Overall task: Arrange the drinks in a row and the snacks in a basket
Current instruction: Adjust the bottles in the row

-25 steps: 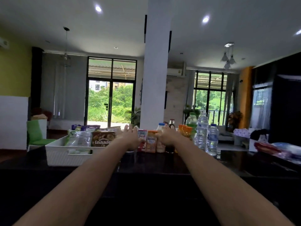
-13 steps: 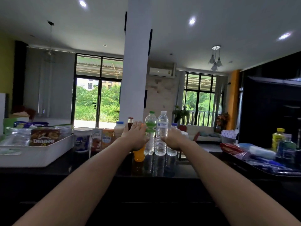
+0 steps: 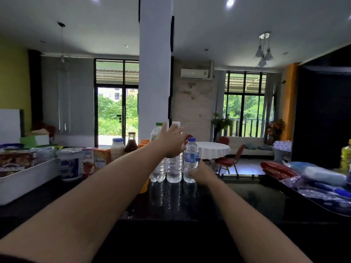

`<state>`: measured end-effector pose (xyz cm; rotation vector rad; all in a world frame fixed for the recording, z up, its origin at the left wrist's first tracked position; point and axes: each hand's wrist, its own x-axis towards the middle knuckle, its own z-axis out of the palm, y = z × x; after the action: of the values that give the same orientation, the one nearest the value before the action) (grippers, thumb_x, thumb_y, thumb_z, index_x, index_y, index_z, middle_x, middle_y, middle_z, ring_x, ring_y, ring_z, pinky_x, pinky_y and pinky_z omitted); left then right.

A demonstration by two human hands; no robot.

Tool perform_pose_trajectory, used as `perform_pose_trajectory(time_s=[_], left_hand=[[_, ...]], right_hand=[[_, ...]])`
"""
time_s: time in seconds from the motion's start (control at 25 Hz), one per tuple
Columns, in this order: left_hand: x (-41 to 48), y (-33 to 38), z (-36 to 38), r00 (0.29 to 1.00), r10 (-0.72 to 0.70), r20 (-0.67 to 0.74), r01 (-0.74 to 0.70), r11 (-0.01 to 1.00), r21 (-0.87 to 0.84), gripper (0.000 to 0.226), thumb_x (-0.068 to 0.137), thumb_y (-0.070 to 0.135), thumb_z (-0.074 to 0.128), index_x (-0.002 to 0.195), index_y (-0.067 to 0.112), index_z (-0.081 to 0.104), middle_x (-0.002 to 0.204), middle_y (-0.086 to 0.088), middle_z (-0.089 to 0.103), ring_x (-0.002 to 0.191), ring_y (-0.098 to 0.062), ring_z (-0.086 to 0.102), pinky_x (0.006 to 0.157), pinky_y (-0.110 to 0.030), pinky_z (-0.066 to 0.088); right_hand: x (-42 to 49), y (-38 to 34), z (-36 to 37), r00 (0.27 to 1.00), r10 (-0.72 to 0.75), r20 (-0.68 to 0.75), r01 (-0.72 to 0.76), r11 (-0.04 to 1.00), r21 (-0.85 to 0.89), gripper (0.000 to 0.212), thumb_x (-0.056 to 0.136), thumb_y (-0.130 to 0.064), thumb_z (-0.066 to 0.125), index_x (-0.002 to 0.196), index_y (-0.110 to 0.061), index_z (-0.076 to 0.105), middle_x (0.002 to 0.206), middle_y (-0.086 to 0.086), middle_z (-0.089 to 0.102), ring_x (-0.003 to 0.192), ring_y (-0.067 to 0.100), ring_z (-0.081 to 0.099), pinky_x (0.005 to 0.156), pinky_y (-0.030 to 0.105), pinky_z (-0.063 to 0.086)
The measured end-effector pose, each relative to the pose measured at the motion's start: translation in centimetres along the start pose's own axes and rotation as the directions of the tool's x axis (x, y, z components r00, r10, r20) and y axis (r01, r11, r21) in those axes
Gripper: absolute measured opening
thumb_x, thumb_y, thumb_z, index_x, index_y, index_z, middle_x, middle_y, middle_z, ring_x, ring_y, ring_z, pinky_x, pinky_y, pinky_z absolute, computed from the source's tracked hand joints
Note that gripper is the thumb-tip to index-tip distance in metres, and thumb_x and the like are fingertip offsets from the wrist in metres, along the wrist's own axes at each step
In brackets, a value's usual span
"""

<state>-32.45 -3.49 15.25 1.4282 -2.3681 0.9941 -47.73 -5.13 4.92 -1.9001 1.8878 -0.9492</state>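
Small water bottle (image 3: 190, 162), blue cap, stands upright at the right end of the drinks row, mid counter (image 3: 237, 198) near its far edge. Right hand (image 3: 201, 172) grips it low down, fingers curled round the base from the right side.

Just left of it, touching or nearly so: tall water bottle (image 3: 173, 168) with white cap, then green-cap bottle (image 3: 157, 168), both upright. Left hand (image 3: 173, 141) is raised in front of the tall water bottle's upper part, fingers stretched out and loosely spread toward the cap, thumb up by the green cap. Can't tell if it touches the bottle.

Orange bottle (image 3: 143, 186) is mostly hidden behind the left forearm. Row goes on leftward along the far edge: dark soda bottle (image 3: 131, 144), white milk bottle (image 3: 117, 149) with blue cap, orange carton (image 3: 101, 160), pink carton (image 3: 88, 163), white tub (image 3: 69, 165). All upright, close together.

White basket (image 3: 28, 179) sits at the counter's left end, just beside the tub. It holds a brown snack box (image 3: 17, 162) and other packs, blurred.

Right end of the counter: red packet (image 3: 275, 169), blue packets (image 3: 319, 172) lying flat, and a yellow bottle (image 3: 346, 156) at the frame edge, well apart from the row.
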Motion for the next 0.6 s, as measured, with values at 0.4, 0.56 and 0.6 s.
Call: perform_pose_trajectory(time_s=[0.4,0.56,0.6], left_hand=[[7.2,1.8,2.0,0.99,0.111,0.086,-0.123,0.981,0.149,0.05,0.096,0.019,0.043,0.144,0.028,0.033,0.147,0.0,0.042,0.143,-0.03,0.017,0.109,-0.065,-0.007],[8.5,1.5,2.6,0.993,0.094,0.073,-0.102,0.988,0.113,0.037,0.092,0.016,0.049,0.127,0.027,0.053,0.127,-0.003,0.059,0.13,-0.027,0.035,0.111,-0.054,0.016],[8.9,1.5,2.6,0.993,0.101,0.062,-0.108,0.987,0.116,0.032,0.092,0.018,0.051,0.123,0.025,0.056,0.124,-0.004,0.059,0.125,-0.027,0.039,0.108,-0.049,0.024]], right_hand=[[4.2,4.1,2.3,0.999,0.046,0.011,-0.047,0.916,0.398,0.052,0.079,-0.023,0.078,0.116,-0.019,0.041,0.106,0.0,0.052,0.087,0.011,0.052,0.067,0.022,0.041],[4.5,4.3,2.3,0.999,-0.001,0.042,-0.016,0.912,0.411,0.051,0.083,-0.016,0.075,0.125,-0.007,0.046,0.112,0.007,0.061,0.093,0.015,0.056,0.082,0.026,0.043],[4.5,4.3,2.3,0.999,-0.011,0.051,-0.012,0.904,0.428,0.05,0.083,-0.013,0.074,0.125,-0.007,0.047,0.112,0.007,0.062,0.092,0.014,0.056,0.083,0.026,0.045]])
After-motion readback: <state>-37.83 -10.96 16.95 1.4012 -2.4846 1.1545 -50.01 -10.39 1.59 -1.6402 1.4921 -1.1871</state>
